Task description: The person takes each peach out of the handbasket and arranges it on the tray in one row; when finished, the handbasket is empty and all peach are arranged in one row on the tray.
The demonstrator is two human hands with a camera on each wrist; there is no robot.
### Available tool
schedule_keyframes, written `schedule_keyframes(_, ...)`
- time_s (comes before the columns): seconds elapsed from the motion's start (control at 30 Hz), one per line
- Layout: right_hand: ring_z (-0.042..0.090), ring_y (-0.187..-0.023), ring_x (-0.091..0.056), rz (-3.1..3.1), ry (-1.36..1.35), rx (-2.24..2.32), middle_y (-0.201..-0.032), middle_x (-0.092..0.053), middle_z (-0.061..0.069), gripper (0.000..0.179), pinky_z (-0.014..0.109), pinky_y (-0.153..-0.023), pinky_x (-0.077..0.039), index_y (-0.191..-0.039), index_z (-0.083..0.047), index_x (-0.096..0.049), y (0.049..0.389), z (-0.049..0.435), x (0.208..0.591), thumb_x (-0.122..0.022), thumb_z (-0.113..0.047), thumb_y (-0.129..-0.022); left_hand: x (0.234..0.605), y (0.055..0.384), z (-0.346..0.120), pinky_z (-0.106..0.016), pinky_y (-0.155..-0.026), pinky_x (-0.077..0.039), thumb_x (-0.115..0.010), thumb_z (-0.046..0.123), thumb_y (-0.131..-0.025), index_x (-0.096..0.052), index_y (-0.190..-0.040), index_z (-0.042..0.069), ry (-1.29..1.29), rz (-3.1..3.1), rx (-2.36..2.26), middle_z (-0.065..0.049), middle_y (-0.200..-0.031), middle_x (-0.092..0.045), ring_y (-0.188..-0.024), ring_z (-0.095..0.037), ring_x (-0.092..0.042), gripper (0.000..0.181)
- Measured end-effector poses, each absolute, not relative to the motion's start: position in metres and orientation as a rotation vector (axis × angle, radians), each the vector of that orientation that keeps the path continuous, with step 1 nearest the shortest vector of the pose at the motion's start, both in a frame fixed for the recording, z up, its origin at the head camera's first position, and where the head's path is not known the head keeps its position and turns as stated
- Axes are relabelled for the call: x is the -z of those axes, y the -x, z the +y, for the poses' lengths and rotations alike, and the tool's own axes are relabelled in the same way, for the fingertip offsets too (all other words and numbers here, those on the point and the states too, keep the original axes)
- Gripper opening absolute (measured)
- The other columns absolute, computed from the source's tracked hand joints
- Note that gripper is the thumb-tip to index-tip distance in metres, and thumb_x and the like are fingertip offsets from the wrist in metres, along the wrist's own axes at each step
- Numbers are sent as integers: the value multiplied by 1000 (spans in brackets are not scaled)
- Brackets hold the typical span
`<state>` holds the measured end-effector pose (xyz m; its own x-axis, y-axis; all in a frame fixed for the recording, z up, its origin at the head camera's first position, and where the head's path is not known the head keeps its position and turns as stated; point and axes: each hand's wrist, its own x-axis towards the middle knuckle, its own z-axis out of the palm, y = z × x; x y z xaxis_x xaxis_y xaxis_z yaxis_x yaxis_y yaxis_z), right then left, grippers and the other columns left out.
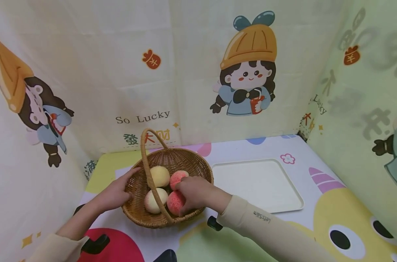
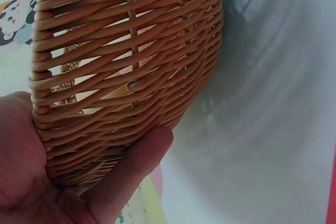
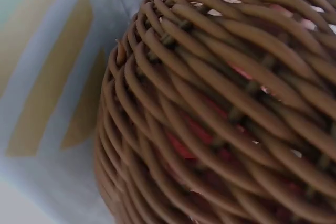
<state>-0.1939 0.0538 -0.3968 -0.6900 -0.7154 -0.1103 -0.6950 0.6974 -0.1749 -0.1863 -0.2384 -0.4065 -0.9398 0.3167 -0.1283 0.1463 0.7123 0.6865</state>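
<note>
A brown wicker basket (image 1: 196, 163) with an arched handle holds several toy peaches. Its left rim is gripped by my left hand (image 1: 114, 193); in the left wrist view the thumb (image 2: 134, 174) presses the woven outside (image 2: 131, 51). My right hand (image 1: 196, 193) reaches inside over the right rim, its thumb and fingers around the front red-pink peach (image 1: 175, 202). Its fingertips are close to another pink peach (image 1: 177, 178) behind. Left of these sit a yellowish peach (image 1: 160, 177) and a pale peach (image 1: 155, 201), partly behind the handle. The right wrist view shows only basket weave (image 3: 210, 103), hiding the fingers.
A shallow white rectangular tray (image 1: 254, 185) lies right of the basket on a cartoon-print tablecloth (image 1: 231, 153). Printed cloth walls (image 1: 192, 72) enclose the back and both sides. Dark objects (image 1: 215, 223) appear near the wrists and the front edge.
</note>
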Motion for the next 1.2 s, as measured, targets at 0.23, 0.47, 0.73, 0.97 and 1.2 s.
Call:
schedule_keyframes(0.23, 9, -90, -61, 2772, 1111, 316, -98, -67, -15, 59, 31, -75, -50, -116, -25, -72, 196, 59, 400, -78, -60, -69, 406, 186, -238, -49, -74, -57, -59, -13, -77, -25, -157, 1, -355, 2683, -1051, -36, -154, -28, -125, -57, -45, 88)
schedule_keyframes(0.47, 6, -87, -63, 2626, 1013, 957, -96, -66, -13, 54, 25, -71, -51, -118, -20, -71, 206, 80, 390, -78, -45, -70, 406, 184, -237, -46, -72, -57, -57, -13, -78, -25, -157, 2, -324, 2674, -1064, -36, -155, -26, -124, -56, -47, 87)
schedule_keyframes(0.73, 20, -99, -64, 1979, 803, 1901, -121, -62, 12, 61, 34, -85, -54, -136, 7, -53, 217, 135, 384, -67, -19, -83, 405, 184, -237, -48, -75, -57, -56, -13, -78, -25, -157, 2, -319, 2672, -1066, -36, -156, -25, -126, -57, -44, 86)
schedule_keyframes(0.97, 14, -90, -62, 2040, 609, 2055, -104, -64, 4, 54, 31, -85, -53, -133, 11, -49, 232, 196, 391, -55, -21, -90, 406, 183, -238, -49, -76, -57, -56, -14, -78, -26, -157, 1, -329, 2673, -1073, -36, -155, -25, -126, -57, -45, 86)
schedule_keyframes(1.2, 16, -87, -61, 2415, 368, 1723, -102, -66, 7, 45, 31, -77, -54, -128, 7, -59, 244, 242, 434, -64, -18, -91, 406, 184, -239, -48, -74, -57, -56, -14, -78, -25, -157, 1, -321, 2672, -1077, -37, -155, -25, -125, -57, -45, 86)
